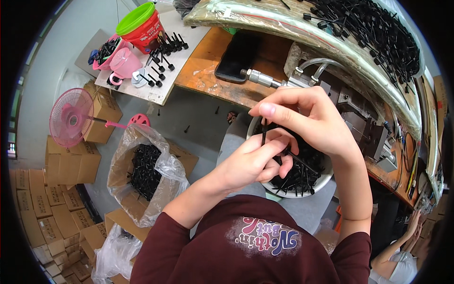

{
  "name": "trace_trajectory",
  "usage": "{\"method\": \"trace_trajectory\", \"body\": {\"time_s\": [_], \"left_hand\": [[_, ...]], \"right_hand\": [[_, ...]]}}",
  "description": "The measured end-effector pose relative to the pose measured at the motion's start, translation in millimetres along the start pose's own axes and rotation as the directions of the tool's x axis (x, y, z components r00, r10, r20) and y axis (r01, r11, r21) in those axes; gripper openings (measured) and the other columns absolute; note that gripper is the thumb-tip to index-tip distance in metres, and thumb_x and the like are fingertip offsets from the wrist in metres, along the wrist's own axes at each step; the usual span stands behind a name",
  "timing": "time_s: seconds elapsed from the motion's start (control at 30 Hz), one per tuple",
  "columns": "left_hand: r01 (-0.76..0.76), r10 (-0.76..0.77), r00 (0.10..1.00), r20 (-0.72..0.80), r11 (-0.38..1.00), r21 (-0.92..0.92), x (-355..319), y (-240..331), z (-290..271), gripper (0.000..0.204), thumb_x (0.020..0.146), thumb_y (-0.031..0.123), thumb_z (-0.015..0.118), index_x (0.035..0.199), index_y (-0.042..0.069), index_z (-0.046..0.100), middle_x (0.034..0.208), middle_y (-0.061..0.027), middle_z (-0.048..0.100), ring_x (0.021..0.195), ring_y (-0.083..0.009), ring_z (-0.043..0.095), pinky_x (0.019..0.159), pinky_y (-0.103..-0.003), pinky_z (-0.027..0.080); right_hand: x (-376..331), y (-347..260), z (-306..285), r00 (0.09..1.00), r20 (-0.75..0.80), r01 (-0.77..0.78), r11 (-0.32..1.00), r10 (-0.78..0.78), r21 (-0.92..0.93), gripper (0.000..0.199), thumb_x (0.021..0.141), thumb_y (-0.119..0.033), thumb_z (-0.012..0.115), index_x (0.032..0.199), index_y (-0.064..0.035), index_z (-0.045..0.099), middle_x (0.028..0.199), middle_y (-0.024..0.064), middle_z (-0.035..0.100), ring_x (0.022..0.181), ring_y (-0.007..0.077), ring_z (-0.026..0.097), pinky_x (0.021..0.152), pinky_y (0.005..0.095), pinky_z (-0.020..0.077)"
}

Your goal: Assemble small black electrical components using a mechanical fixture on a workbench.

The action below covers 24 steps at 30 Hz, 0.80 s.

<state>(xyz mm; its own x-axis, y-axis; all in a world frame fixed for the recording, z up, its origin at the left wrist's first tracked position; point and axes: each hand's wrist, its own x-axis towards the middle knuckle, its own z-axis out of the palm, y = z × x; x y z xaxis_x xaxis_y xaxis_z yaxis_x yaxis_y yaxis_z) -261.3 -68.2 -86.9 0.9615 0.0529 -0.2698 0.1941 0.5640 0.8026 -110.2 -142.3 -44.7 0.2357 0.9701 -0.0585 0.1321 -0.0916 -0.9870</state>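
Observation:
My two hands meet above a white bowl (325,182) in my lap, heaped with thin black stemmed parts (297,182). My right hand (307,113) pinches the upper end of a slim black rod (264,132) between thumb and forefinger. Lower down, the fingers of my left hand (255,163) curl round the same upright rod. Another black stemmed part (302,163) slants out from the left hand's fingers over the bowl. What the rod's lower end joins is hidden by the fingers.
A metal clamping fixture (359,113) and a phone (239,57) occupy the wooden bench. Black parts pile on the upper shelf (369,38). Left are a red bucket (144,32), a pink fan (72,118), and a plastic-lined box (165,187). Another person's arm (395,246) shows at lower right.

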Motion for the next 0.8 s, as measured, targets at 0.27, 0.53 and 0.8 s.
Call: {"method": "trace_trajectory", "body": {"time_s": [0.27, 0.53, 0.8], "left_hand": [[0.046, -0.045, 0.998, 0.051, 0.999, -0.022, 4.6, 0.5, 1.7, 0.030, 0.103, 0.029, 0.038, 0.102, 0.003, 0.053, 0.068, -0.0099, 0.059, 0.036, -0.0016, 0.031, 0.040, -0.017, 0.024], [-0.109, 0.106, 0.994, -0.029, 0.982, -0.154, 1.7, -4.8, -7.8, 0.012, 0.100, 0.020, 0.052, 0.097, 0.008, 0.051, 0.077, 0.0008, 0.053, 0.043, -0.0020, 0.030, 0.040, -0.018, 0.023], [-0.254, 0.224, 0.945, -0.240, 0.962, -0.101, -27.3, 0.9, -33.4, 0.025, 0.100, 0.013, 0.050, 0.121, 0.000, 0.056, 0.080, 0.0015, 0.054, 0.058, -0.0017, 0.039, 0.051, -0.017, 0.032]], "right_hand": [[-4.4, 9.3, -6.4, 0.995, 0.055, -0.085, 0.987, 0.078, 0.138, 0.026, 0.090, -0.026, 0.067, 0.087, -0.0007, 0.072, 0.066, 0.0016, 0.064, 0.052, 0.0048, 0.057, 0.040, 0.0181, 0.0434], [4.6, -5.1, -4.2, 0.957, -0.268, 0.150, 0.982, -0.115, 0.113, 0.020, 0.092, -0.019, 0.066, 0.088, 0.0009, 0.070, 0.068, 0.0027, 0.064, 0.050, 0.0036, 0.052, 0.046, 0.0177, 0.0386], [99.3, -87.9, -17.7, 0.346, -0.588, 0.783, 0.571, -0.731, -0.248, 0.027, 0.099, -0.020, 0.053, 0.103, 0.0044, 0.064, 0.088, 0.0135, 0.070, 0.072, 0.0165, 0.066, 0.068, 0.0271, 0.0519]]}}
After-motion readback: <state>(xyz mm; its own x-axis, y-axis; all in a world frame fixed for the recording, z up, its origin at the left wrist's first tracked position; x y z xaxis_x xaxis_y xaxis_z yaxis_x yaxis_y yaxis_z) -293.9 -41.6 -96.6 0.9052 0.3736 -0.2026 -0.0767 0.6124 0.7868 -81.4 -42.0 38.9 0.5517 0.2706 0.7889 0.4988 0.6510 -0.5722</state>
